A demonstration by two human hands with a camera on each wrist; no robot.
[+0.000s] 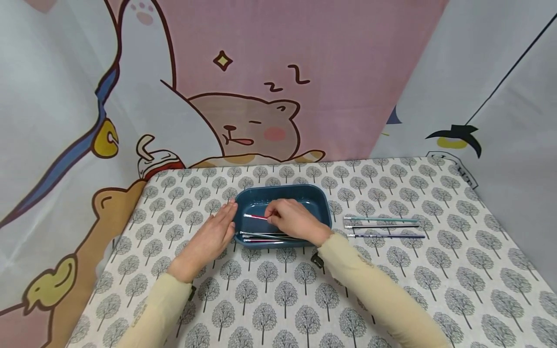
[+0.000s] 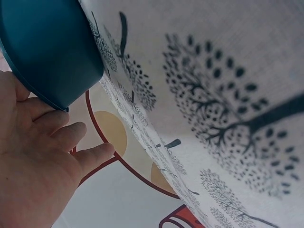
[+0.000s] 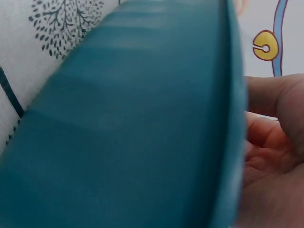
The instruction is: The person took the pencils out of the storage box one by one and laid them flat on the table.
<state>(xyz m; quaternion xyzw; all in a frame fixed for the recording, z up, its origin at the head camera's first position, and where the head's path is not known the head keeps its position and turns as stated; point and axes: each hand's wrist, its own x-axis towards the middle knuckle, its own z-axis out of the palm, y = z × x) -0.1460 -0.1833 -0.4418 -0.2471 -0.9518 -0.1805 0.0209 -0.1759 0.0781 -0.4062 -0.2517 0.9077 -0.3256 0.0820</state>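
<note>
A dark blue rectangular tub [image 1: 284, 245] stands on the table, with several slim pencils [image 1: 265, 236] lying along its near side. My right hand [image 1: 296, 218] reaches over the near right rim and pinches a red pencil [image 1: 256, 217] inside the tub; its pale-tipped end sticks out to the left of the fingers. In the right wrist view the tub's outer wall [image 3: 123, 114] hides most of the fingers and the pencil. My left hand [image 1: 213, 233] rests its extended fingers against the tub's left end, and in the left wrist view they lie along the rim.
Right of the tub, three pencils lie side by side: a teal one [image 1: 383, 219], a dark one [image 1: 387, 226] and a dark purple one [image 1: 389, 236]. A tree-patterned cloth [image 1: 270, 299] covers the table. Printed curtains [image 1: 348, 87] hang behind it and at both sides.
</note>
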